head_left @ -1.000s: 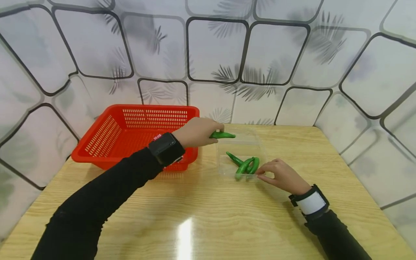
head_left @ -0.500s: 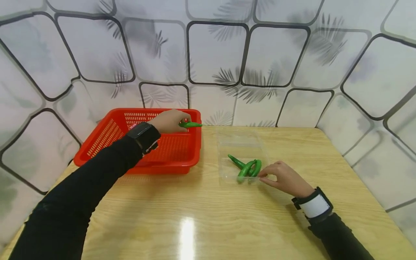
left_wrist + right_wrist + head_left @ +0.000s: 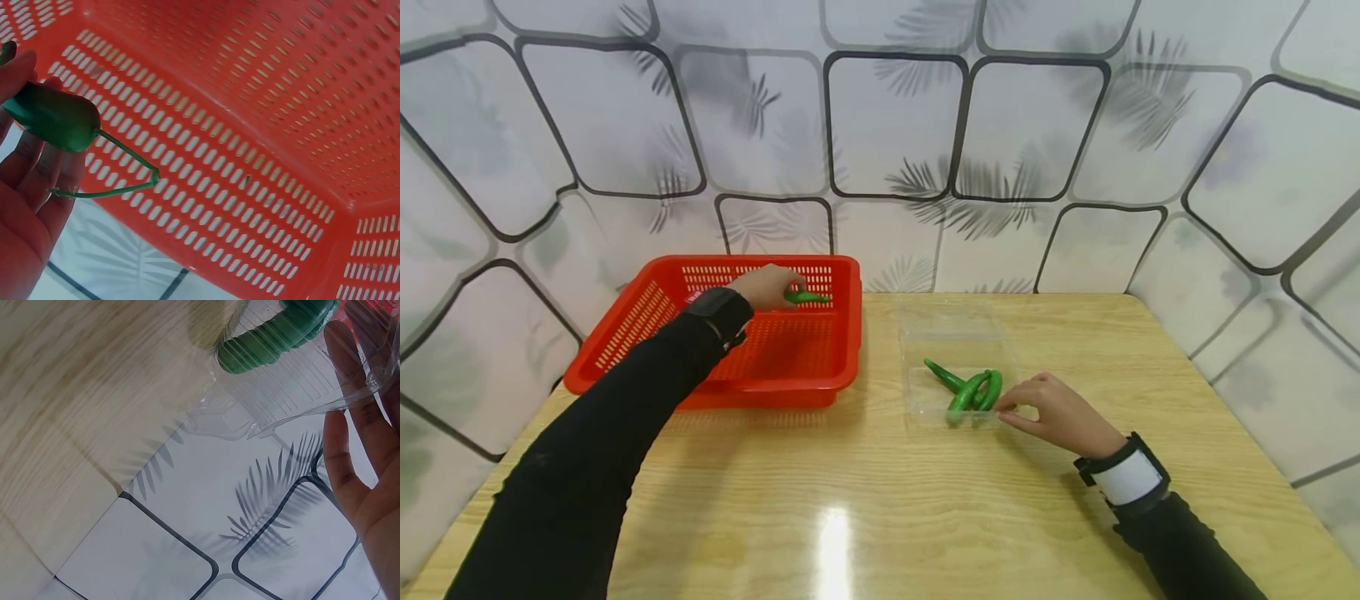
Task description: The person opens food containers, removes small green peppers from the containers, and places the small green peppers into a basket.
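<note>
Currently one green pepper (image 3: pixel 807 297) sits in the left hand (image 3: pixel 770 287), left of centre in the head view, in front of the far perforated side of the red basket (image 3: pixel 790 387). Its long axis lies nearly level there, with the free end pointing right. In the left wrist view its body slopes gently down from the upper left, the stem end facing right; the thin stem runs on to the lower right, then bends sharply back to the left. Thumb and fingers grip the body; whether the pepper touches the basket I cannot tell.

The basket, one in number, fills the left-middle of the head view. Right of centre stands one clear plastic box (image 3: pixel 917 396) with three peppers (image 3: pixel 970 392) inside, gathered toward its lower edge. One points to the upper left, its axis slanting down to the right; the other two are curved and lie closer to upright in the frame, touching at their upper ends. That makes four peppers in all.

The right hand (image 3: pixel 1051 410) pinches the box's rim at its lower right corner. Basket and box stand apart on the wood-grain table (image 3: pixel 880 475).
</note>
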The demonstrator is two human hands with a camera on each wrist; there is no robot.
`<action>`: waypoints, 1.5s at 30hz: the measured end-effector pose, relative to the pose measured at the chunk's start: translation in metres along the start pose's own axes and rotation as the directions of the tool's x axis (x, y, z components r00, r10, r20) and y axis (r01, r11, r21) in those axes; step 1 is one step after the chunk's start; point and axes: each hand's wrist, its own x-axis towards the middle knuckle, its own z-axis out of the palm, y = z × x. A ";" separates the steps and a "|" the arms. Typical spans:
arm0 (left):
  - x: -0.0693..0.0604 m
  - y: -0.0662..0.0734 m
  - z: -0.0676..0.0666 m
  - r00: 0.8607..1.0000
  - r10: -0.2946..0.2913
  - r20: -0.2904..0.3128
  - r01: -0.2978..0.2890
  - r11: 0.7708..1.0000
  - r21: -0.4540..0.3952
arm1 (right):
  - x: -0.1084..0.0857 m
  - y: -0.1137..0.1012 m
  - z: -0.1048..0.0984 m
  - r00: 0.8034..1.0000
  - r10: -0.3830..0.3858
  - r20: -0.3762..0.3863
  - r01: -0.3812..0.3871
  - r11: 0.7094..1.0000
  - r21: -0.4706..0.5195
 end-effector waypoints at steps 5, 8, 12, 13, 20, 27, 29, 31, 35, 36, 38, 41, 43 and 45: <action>0.010 -0.010 0.005 1.000 -0.024 0.006 0.024 1.000 0.006 | 0.000 0.001 -0.001 1.000 -0.001 -0.004 0.001 1.000 0.008; 0.015 -0.012 0.009 1.000 -0.019 0.003 0.019 1.000 0.011 | 0.000 0.002 0.000 1.000 -0.006 -0.007 0.006 1.000 0.013; 0.023 -0.015 0.016 1.000 0.009 0.009 -0.009 0.999 0.039 | -0.001 0.002 0.000 1.000 -0.005 -0.003 0.005 1.000 0.014; 0.025 -0.016 0.019 1.000 0.017 0.014 -0.018 0.999 0.050 | -0.001 0.002 0.000 1.000 -0.004 0.000 0.004 1.000 0.016; 0.030 -0.017 0.036 0.999 0.023 0.045 -0.025 0.999 0.042 | 0.000 0.001 -0.001 1.000 0.005 0.013 -0.005 1.000 0.014; 0.027 -0.010 0.040 0.997 0.017 0.082 -0.025 0.996 0.091 | 0.000 0.000 -0.001 1.000 0.007 0.009 -0.007 1.000 0.001; 0.028 -0.012 0.042 0.996 0.027 0.084 -0.035 0.995 0.099 | -0.001 0.001 -0.001 1.000 0.007 0.009 -0.007 1.000 0.001; 0.029 -0.014 0.045 0.995 0.043 0.091 -0.052 0.993 0.107 | -0.001 0.001 0.000 1.000 0.010 0.012 -0.010 1.000 -0.001; 0.030 -0.017 0.048 0.992 0.056 0.112 -0.068 0.993 0.102 | -0.001 0.000 0.000 1.000 0.009 0.008 -0.009 1.000 -0.004; 0.029 -0.018 0.049 0.992 0.059 0.115 -0.071 0.992 0.102 | -0.001 0.000 -0.001 1.000 0.007 0.005 -0.007 1.000 -0.003; 0.029 -0.018 0.049 0.991 0.065 0.121 -0.077 0.992 0.103 | -0.001 0.000 -0.001 1.000 0.000 -0.001 0.000 1.000 -0.004; 0.029 -0.017 0.049 0.990 0.057 0.126 -0.071 0.991 0.114 | -0.001 0.000 0.000 1.000 -0.013 -0.008 0.013 1.000 -0.004; 0.029 -0.017 0.049 0.990 0.058 0.128 -0.074 0.989 0.125 | -0.001 0.000 0.000 1.000 -0.020 -0.014 0.020 1.000 -0.005; 0.030 -0.018 0.049 0.990 0.049 0.134 -0.066 0.989 0.129 | -0.001 0.000 0.001 1.000 -0.022 -0.020 0.022 1.000 -0.005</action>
